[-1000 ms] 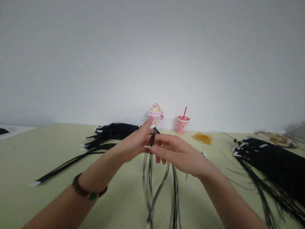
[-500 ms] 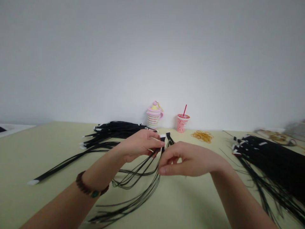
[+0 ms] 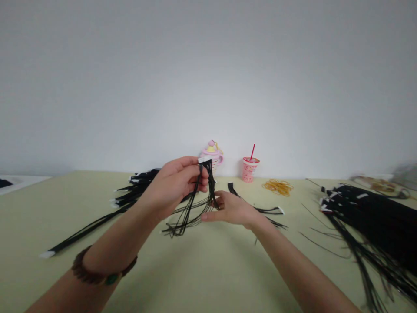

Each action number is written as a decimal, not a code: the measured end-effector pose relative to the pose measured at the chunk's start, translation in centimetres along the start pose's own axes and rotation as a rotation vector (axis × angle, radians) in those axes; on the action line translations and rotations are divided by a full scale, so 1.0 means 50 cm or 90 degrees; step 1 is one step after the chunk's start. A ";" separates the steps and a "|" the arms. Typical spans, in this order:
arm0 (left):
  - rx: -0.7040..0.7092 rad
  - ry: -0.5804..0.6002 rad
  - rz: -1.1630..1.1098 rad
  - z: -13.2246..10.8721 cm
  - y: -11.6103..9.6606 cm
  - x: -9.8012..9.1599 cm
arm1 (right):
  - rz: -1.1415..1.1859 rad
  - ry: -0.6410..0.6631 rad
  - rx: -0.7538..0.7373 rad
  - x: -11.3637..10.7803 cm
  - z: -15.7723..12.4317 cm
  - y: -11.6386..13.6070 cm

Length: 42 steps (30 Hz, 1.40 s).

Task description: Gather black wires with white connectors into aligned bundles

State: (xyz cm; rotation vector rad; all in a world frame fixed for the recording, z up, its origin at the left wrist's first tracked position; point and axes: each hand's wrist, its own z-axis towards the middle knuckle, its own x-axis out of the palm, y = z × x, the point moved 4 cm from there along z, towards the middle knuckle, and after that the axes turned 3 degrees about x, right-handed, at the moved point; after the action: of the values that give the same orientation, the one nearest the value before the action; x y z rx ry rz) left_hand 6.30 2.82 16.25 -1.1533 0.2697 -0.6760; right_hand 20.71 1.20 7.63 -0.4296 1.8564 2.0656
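My left hand [image 3: 182, 180] is closed on a black wire harness [image 3: 210, 178], raised above the table. The harness's white connector [image 3: 205, 160] sits at the top, by my fingertips. Its thin black wires hang and curve down to the left, their lower ends bunched. Beside the hanging wires is my right hand [image 3: 231, 208], thumb apart from the fingers. The wires pass by its fingertips, which are partly hidden. Another black wire harness [image 3: 273, 211] with a white end lies on the table behind my right hand.
Black harnesses [image 3: 140, 178] are piled at the left, one [image 3: 70, 241] stretching forward. A larger harness pile [image 3: 374, 217] covers the right side. Along the wall stand a pink lidded mug [image 3: 211, 152] and a pink cup with a straw [image 3: 250, 169], near yellow rubber bands [image 3: 278, 187].
My left hand has risen and moved left with the harness, its white connector now higher. My right hand has moved slightly left, its thumb and fingers now apart. The wire ends have drawn up from the front.
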 end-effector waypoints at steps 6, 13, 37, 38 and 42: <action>0.030 -0.006 -0.185 0.001 -0.022 0.005 | 0.061 -0.071 -0.004 0.047 0.004 0.002; 0.035 -0.048 -0.333 -0.015 -0.048 -0.027 | 0.158 -0.075 0.040 0.081 0.020 -0.020; -0.395 0.733 0.035 -0.035 0.188 0.022 | -0.356 -0.334 -0.137 -0.126 -0.046 0.078; -0.374 0.705 0.044 -0.032 0.196 0.035 | -0.359 -0.333 -0.132 -0.124 -0.044 0.076; -0.327 0.599 0.098 -0.023 0.190 0.038 | -0.323 -0.337 -0.089 -0.126 -0.033 0.058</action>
State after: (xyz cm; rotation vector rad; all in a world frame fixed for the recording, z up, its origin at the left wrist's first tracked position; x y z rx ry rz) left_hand 10.50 3.03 7.46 -1.2016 1.3762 -1.0127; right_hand 25.12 -1.00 12.79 -0.3049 1.1575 1.7416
